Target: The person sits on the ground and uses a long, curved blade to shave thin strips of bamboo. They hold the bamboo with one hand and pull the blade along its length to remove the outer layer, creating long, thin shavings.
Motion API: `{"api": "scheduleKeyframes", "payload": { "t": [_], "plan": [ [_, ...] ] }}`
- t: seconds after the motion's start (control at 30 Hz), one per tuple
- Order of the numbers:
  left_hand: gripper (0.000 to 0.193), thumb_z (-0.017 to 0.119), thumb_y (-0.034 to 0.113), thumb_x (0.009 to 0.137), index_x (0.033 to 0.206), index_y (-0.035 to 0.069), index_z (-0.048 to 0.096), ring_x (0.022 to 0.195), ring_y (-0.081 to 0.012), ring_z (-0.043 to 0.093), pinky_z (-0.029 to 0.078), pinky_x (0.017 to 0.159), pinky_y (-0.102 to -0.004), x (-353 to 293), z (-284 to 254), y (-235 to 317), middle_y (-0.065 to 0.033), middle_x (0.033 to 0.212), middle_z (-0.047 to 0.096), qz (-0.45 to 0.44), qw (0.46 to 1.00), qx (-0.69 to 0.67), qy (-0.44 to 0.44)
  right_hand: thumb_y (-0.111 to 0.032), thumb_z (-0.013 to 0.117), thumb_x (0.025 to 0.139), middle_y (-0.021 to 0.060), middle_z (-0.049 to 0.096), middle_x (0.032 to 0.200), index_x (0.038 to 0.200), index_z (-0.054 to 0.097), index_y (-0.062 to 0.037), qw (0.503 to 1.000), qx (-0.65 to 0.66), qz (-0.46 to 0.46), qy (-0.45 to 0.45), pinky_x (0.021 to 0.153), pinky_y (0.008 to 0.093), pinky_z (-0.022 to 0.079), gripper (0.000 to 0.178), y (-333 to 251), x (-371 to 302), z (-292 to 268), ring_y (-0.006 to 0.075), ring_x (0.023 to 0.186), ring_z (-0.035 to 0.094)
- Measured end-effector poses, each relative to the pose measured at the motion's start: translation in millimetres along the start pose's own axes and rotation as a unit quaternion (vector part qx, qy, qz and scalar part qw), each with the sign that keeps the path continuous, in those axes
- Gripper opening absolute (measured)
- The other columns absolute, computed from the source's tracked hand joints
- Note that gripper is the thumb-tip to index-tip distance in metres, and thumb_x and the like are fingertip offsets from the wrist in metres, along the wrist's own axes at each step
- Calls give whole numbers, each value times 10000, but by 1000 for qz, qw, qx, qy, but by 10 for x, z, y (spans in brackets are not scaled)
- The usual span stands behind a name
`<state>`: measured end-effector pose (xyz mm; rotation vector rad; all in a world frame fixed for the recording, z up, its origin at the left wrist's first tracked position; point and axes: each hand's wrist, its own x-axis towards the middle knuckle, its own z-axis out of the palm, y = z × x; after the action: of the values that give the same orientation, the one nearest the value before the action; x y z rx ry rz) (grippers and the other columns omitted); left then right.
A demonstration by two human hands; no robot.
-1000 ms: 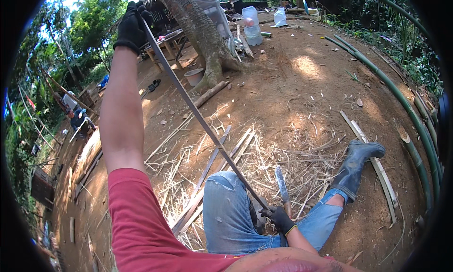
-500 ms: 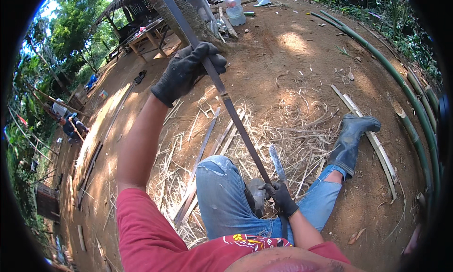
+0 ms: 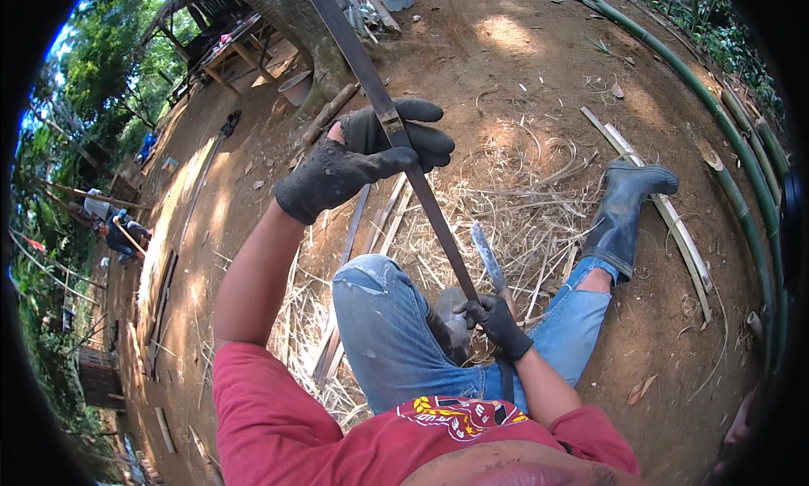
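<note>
A long, flat dark-brown strip (image 3: pixel 434 212), apparently bamboo with a node partway along, slants from the top of the view down to my lap. My black-gloved left hand (image 3: pixel 362 157) has it between thumb and fingers just below the node; the fingers stretch out behind it and the thumb crosses in front. Lower down, my gloved right hand (image 3: pixel 499 326) is closed around the strip above my thigh. Close by the right hand stands a knife (image 3: pixel 487 257) with a pale, smeared blade and a wooden handle. Whether right-hand fingers also grip that handle, I cannot tell.
Pale shavings (image 3: pixel 514 191) cover the ground around my legs. Split slats (image 3: pixel 666 208) lie beyond my boot (image 3: pixel 636 187). Green bamboo poles (image 3: pixel 674 61) curve along the right. A tree trunk (image 3: pixel 291 23) rises ahead; another person (image 3: pixel 122 233) sits far left.
My left hand has slid down the strip toward me, to just below the node, and its fingers have straightened. The right hand keeps its place on the strip. The whole view has shifted slightly.
</note>
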<state>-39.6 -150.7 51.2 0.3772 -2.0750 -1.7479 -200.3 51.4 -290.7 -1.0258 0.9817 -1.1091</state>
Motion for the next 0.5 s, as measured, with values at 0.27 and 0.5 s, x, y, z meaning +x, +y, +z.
{"api": "scheduleKeyframes", "payload": {
  "t": [0.27,0.5],
  "plan": [
    [503,570,158,972,1412,-16,397,1085,-271,652,520,965,-420,38,-83,-89,-161,1182,660,34,996,65,45,-380,526,1010,22,650,719,1076,689,-20,998,49,-31,-39,639,255,483,401,83,83,-32,85,646,608],
    [544,628,221,949,1390,-13,412,976,-204,651,535,885,-341,68,-409,53,-88,1077,652,86,958,128,241,-320,554,998,59,681,887,1155,616,42,993,93,-21,74,796,299,516,400,-157,30,-222,136,820,653]
  ]
}}
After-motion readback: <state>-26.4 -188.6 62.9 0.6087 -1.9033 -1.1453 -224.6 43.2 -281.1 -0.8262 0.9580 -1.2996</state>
